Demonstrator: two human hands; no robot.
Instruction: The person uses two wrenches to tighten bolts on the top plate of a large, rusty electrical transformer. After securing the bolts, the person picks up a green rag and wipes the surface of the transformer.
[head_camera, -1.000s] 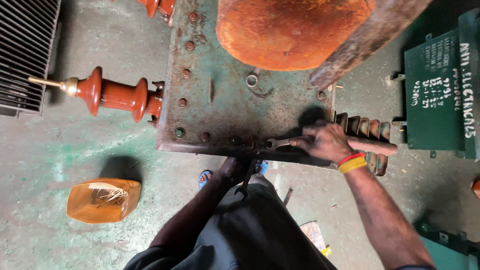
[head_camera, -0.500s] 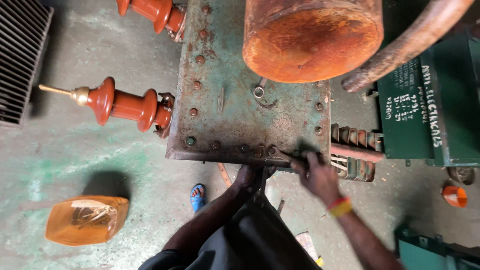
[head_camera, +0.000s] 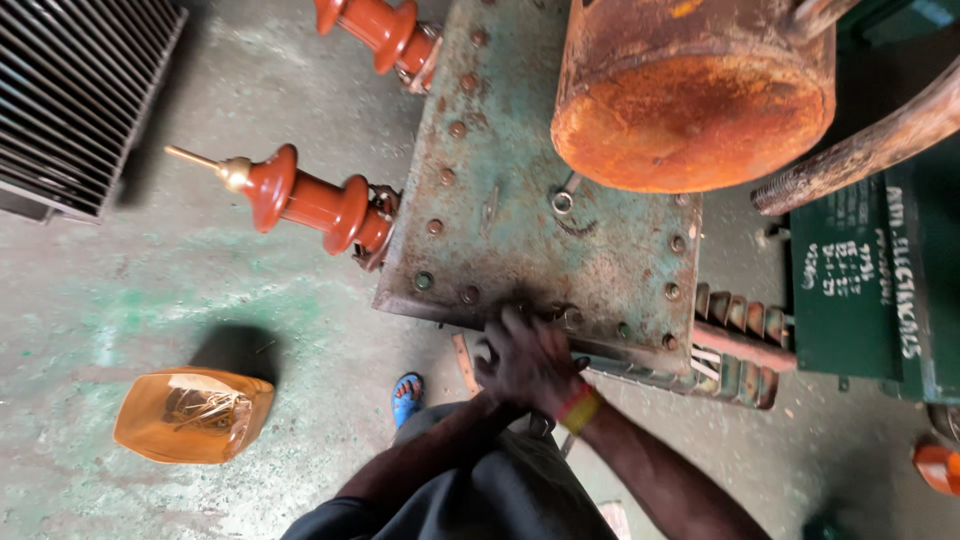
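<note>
Fingers (head_camera: 512, 330) of your right hand (head_camera: 535, 365) curl over the near edge of the rusty green cover plate (head_camera: 530, 220), w/ your left hand (head_camera: 488, 362) tucked just beside and partly under it; can't tell what, if anything, either one clamps. The edge bolt (head_camera: 570, 316) sits right at your fingertips. Keep wrists low, grip square on that bolt. Red insulator (head_camera: 300, 200) juts left; orange bag (head_camera: 190, 415) lies well apart on the floor.

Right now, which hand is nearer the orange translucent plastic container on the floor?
Left. The left hand sits at the green metal cover's near edge, on the orange container's side; the right hand overlaps it, slightly farther away.
</note>
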